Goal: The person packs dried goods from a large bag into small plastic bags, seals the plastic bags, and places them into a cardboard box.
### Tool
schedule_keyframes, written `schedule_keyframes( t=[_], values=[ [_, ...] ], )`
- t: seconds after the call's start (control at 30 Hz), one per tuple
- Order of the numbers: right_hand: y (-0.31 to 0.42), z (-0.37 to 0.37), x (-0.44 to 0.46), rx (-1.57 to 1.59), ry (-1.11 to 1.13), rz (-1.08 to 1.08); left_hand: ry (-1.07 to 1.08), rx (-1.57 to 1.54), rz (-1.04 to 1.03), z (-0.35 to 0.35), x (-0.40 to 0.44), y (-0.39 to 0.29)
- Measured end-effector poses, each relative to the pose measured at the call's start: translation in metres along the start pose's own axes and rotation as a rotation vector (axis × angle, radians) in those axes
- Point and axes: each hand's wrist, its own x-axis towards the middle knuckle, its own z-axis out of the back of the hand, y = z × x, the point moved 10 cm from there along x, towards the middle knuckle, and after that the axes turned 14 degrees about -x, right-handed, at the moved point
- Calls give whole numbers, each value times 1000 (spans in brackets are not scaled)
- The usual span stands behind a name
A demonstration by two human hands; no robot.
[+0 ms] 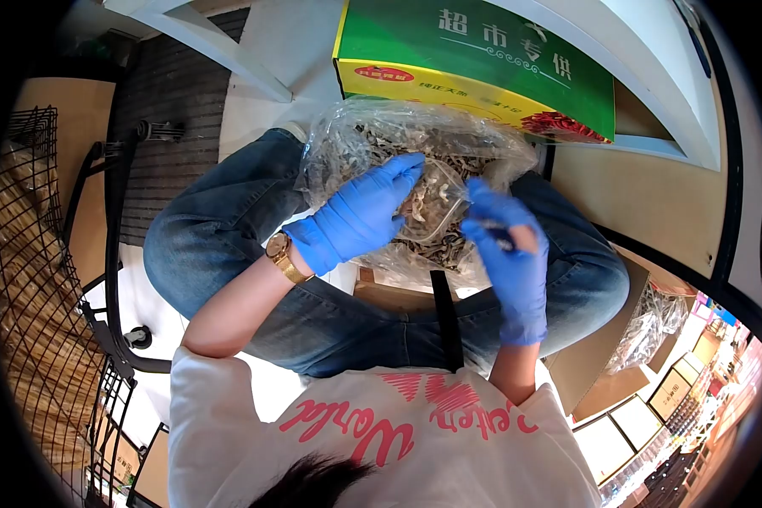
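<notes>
Both of my hands wear blue gloves. My left hand [351, 212] is closed on the left side of a small clear plastic bag [438, 203] with pale brown dried strips inside. At the small bag's right edge is my right hand [512, 262], slightly blurred, its fingers bent and pinching the plastic near the top. Something small and dark shows by its curled fingers; I cannot make out what it is. Beneath the hands a large clear plastic bag [334, 140] lies open between my legs, full of dark and light dried strips that look like dried mushrooms.
A green and yellow printed carton [474, 63] stands just beyond the large bag, under a white frame [643, 76]. On the left is a black wire basket [38, 296] holding long yellowish packs. An open cardboard box [605, 356] with clear plastic stands at right.
</notes>
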Motion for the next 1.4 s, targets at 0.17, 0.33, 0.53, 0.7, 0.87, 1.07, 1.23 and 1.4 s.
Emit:
schedule_keyframes(
  t=[0.17,0.33,0.53,0.7,0.87,1.07,1.23,1.4],
  values=[
    [-75,-11,3,-203,-51,-253,19,26,-18,-3,0,-3],
    [-18,-16,4,88,-36,-53,31,6,5,-7,2,3],
    [1,-41,-10,-439,303,358,76,126,-16,2,-7,-25],
    [8,-36,-19,-681,343,528,-19,392,-18,41,-13,-36],
    [28,-18,-8,-582,218,477,-158,444,-25,80,-17,-28],
    [-8,-8,37,468,251,6,-174,286,73,110,-14,-22],
    [-207,-107,57,104,616,-380,-160,313,120,96,-16,1],
    [-311,-174,74,-442,485,-280,-183,246,163,100,-15,3]
  ],
)
